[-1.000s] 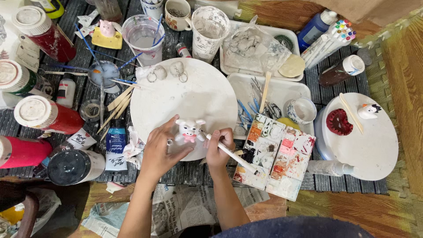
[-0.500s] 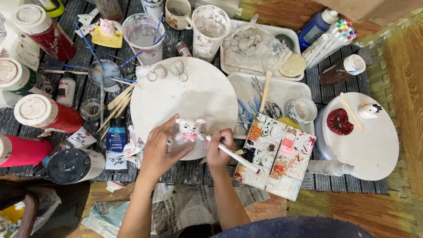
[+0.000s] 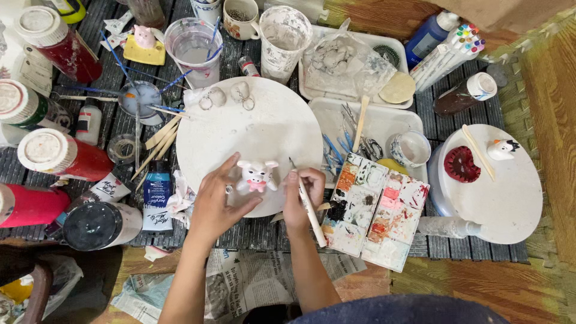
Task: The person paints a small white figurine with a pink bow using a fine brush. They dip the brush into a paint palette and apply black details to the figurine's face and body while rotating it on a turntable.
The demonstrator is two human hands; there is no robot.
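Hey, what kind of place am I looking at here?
Most likely a craft or hobby painting table. Paint bottles crowd the slatted tabletop, a stained mixing palette lies at the near edge, and the right hand holds a fine brush beside a small pig figurine steadied by the left hand.

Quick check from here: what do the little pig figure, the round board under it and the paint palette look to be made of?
Pig figurine: likely clay or ceramic; smooth matte white body with painted pink parts.
Round board: pale, flat and dull, probably plaster or painted wood; cannot tell which.
Paint palette: seemingly white plastic with square wells, smeared with paint.
The left hand steadies the pig; the right hand holds a thin brush.
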